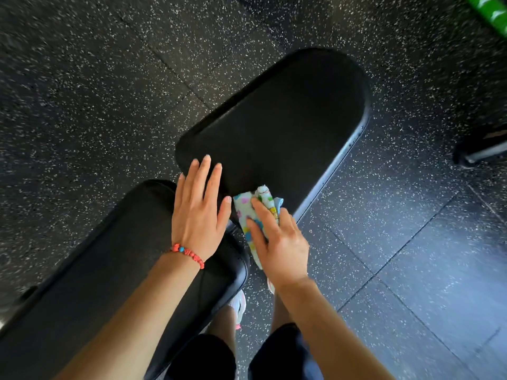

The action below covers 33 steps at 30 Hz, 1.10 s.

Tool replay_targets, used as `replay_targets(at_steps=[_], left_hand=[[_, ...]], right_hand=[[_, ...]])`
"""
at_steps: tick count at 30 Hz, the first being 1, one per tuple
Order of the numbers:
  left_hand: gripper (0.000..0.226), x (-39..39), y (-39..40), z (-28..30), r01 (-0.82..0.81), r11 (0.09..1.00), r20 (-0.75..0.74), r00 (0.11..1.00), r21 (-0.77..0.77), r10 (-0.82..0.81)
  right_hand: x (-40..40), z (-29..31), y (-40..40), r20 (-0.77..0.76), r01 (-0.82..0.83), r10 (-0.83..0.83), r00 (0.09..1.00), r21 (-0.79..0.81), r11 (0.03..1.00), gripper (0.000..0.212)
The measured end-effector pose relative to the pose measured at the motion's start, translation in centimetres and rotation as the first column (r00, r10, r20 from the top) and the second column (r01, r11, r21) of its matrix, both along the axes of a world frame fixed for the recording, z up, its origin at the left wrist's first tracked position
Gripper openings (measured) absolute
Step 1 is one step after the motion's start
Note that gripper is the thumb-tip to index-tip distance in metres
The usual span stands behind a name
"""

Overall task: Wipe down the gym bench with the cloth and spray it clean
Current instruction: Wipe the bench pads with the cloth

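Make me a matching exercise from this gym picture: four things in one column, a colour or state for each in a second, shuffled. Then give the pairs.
Things:
1. left hand
2. right hand
3. bracelet
4. floor

States:
A. black with white speckles
B. red beads with one blue
C. fingers straight, flat on the bench pad
D. holds the patterned cloth against the pad

Pairs: 1-C, 2-D, 3-B, 4-A

You stand in a gym: speckled black rubber floor tiles [96, 86] underfoot, and a black padded bench [279, 124] in two cushioned sections before you.
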State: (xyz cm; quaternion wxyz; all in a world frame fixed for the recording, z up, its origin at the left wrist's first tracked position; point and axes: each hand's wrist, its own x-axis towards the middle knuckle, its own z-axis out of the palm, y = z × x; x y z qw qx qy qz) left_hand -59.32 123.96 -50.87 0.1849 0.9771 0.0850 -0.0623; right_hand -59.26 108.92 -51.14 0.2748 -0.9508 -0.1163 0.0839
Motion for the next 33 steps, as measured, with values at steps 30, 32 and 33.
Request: replay_targets(at_steps=[30,32,33], left_hand=[[0.049,-4.1,-9.8,22.6,0.152,0.987,0.091,0.983,0.053,-0.157],[0.053,-3.7,-11.9,23.7,0.17,0.984,0.094,0.98,0.055,-0.174],[0.053,-3.5,-13.1,24.2,0.182,0.982,0.097,0.978,0.056,-0.187]], right_hand=[[-5.5,21.6,-14.9,-0.515,0.785,-0.596,0.616,0.459,0.415,0.033],[-5.5,23.2,-17.3,-0.499,0.786,-0.613,0.612,0.469,0.403,0.034],[-5.5,24.0,-18.6,-0.494,0.788,-0.622,0.607,0.475,0.392,0.033]])
